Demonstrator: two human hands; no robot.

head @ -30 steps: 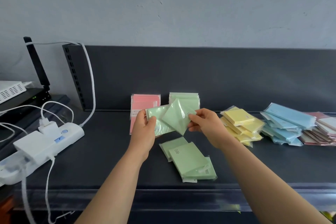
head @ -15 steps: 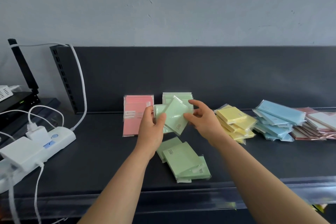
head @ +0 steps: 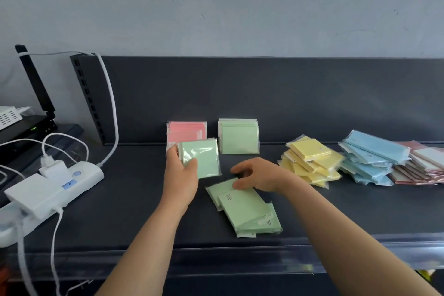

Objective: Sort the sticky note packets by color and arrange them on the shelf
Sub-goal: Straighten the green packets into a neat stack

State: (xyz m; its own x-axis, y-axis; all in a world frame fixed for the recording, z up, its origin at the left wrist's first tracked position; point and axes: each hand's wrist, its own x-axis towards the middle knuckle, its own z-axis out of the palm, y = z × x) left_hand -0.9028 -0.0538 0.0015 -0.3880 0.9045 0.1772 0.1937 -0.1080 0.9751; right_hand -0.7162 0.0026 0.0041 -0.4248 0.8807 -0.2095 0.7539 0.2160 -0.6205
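front of shelf (head: pixel 120 223): loose green packets (head: pixel 247 209) lie flat in a heap. right hand (head: pixel 259 175) sits curled over their far end; grip or mere touch, cannot tell. left hand (head: pixel 182 175) pinches held green packets (head: pixel 204 158) upright, thumb on the face, clear of the shelf. behind, standing against the back panel: pink stack (head: pixel 187 131), green stack (head: pixel 237 137). to the right: yellow pile (head: pixel 310 161), blue pile (head: pixel 370 154).

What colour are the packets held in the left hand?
Light green packets in clear wrap, gripped by the left hand; the head view shows them plainly.
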